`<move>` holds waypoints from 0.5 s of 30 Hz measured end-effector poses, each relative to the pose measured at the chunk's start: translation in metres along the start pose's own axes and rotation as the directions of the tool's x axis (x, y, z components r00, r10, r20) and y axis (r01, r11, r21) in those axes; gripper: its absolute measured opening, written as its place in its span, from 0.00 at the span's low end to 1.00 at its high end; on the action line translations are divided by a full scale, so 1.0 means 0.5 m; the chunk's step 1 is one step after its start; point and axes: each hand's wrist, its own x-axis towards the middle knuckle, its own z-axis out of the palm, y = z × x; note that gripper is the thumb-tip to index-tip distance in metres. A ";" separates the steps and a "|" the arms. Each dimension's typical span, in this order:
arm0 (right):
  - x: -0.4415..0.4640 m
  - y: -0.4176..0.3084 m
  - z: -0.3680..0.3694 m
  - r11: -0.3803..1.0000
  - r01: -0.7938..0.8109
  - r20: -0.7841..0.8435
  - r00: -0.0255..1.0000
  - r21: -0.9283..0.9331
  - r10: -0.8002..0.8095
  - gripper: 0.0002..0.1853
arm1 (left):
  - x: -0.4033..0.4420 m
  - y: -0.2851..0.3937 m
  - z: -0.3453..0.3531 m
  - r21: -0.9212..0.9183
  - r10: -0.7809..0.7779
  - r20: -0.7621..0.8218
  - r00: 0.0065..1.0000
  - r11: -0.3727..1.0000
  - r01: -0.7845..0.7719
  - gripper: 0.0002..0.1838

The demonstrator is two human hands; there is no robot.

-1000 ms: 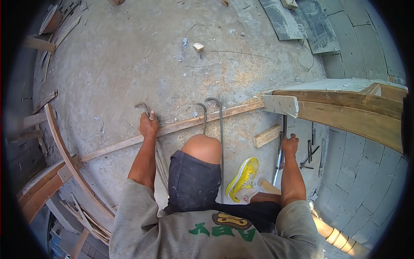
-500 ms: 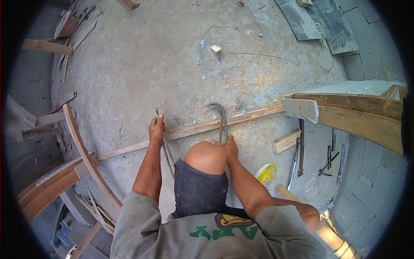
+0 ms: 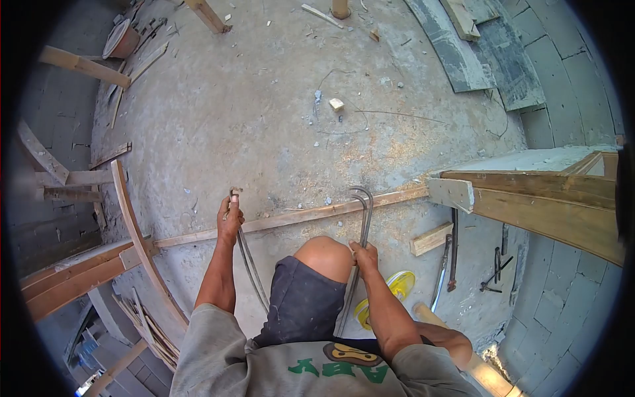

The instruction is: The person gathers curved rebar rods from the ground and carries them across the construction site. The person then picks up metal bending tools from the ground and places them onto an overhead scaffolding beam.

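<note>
My left hand (image 3: pixel 230 220) is closed around thin steel bars (image 3: pixel 250 268), which run down past my left thigh and out of sight. The tip of one bar pokes up by the thumb. Beside my bent knee (image 3: pixel 323 257), my right hand (image 3: pixel 364 257) grips two more steel bars (image 3: pixel 365 221) whose far ends curve over into hooks. Their lower ends pass behind my body, so I cannot tell whether both pairs join. Under my right forearm shows a yellow shoe (image 3: pixel 399 285).
A long wooden strip (image 3: pixel 311 216) crosses the concrete floor before me. A curved board (image 3: pixel 135 228) leans at left; a timber frame (image 3: pixel 529 205) juts in at right. A wood block (image 3: pixel 430 239) and metal bars (image 3: pixel 454 251) lie at right, with grey panels (image 3: pixel 456 53) beyond.
The view has shifted, so the floor sits lower in frame. My right hand and the hooked bars have moved right, away from the knee. Both hands keep their grip.
</note>
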 end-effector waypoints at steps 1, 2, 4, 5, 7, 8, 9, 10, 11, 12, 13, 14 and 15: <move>-0.025 -0.032 -0.013 0.998 -0.053 0.035 0.998 0.026 0.052 0.16 | -0.019 0.026 -0.021 -0.039 0.007 -0.034 0.999 0.999 -0.008 0.19; -0.052 -0.065 -0.018 0.993 -0.109 0.078 0.991 0.051 0.105 0.17 | -0.039 0.049 -0.039 -0.073 0.016 -0.071 0.997 0.997 -0.021 0.19; -0.092 -0.111 -0.032 0.994 -0.110 0.100 0.989 0.019 0.108 0.19 | -0.093 0.094 -0.064 0.023 0.098 -0.076 0.992 0.995 -0.097 0.19; -0.112 -0.142 -0.032 0.994 -0.108 0.115 0.988 0.011 0.107 0.21 | -0.115 0.131 -0.075 0.078 0.144 -0.075 0.987 0.987 -0.138 0.19; -0.178 -0.213 -0.045 0.998 -0.055 0.099 0.994 -0.013 0.056 0.21 | -0.195 0.213 -0.083 0.110 0.199 -0.010 0.980 0.974 -0.196 0.18; -0.209 -0.244 -0.052 1.000 -0.017 0.097 0.995 -0.001 0.017 0.21 | -0.237 0.255 -0.083 0.123 0.251 0.009 0.968 0.960 -0.250 0.18; -0.251 -0.285 -0.065 0.999 0.005 0.126 0.992 0.037 -0.010 0.21 | -0.280 0.297 -0.086 0.134 0.299 0.031 0.954 0.944 -0.300 0.19; -0.299 -0.328 -0.074 0.999 0.033 0.143 0.989 0.036 -0.037 0.21 | -0.316 0.329 -0.102 0.173 0.293 0.055 0.954 0.939 -0.298 0.18; -0.348 -0.377 -0.081 0.997 0.066 0.162 0.984 0.036 -0.071 0.21 | -0.348 0.363 -0.118 0.208 0.291 0.076 0.954 0.931 -0.301 0.18; -0.395 -0.420 -0.088 0.993 0.112 0.183 0.976 0.043 -0.118 0.21 | -0.386 0.404 -0.135 0.223 0.308 0.071 0.949 0.922 -0.316 0.18; -0.445 -0.463 -0.090 0.985 0.160 0.208 0.964 0.058 -0.168 0.21 | -0.422 0.452 -0.153 0.248 0.305 0.070 0.950 0.917 -0.313 0.18; -0.503 -0.509 -0.084 0.969 0.244 0.198 0.949 0.037 -0.246 0.22 | -0.450 0.481 -0.177 0.281 0.347 0.053 0.936 0.895 -0.347 0.17; -0.553 -0.549 -0.083 0.953 0.299 0.188 0.934 0.050 -0.303 0.22 | -0.483 0.529 -0.198 0.316 0.418 0.032 0.908 0.857 -0.406 0.17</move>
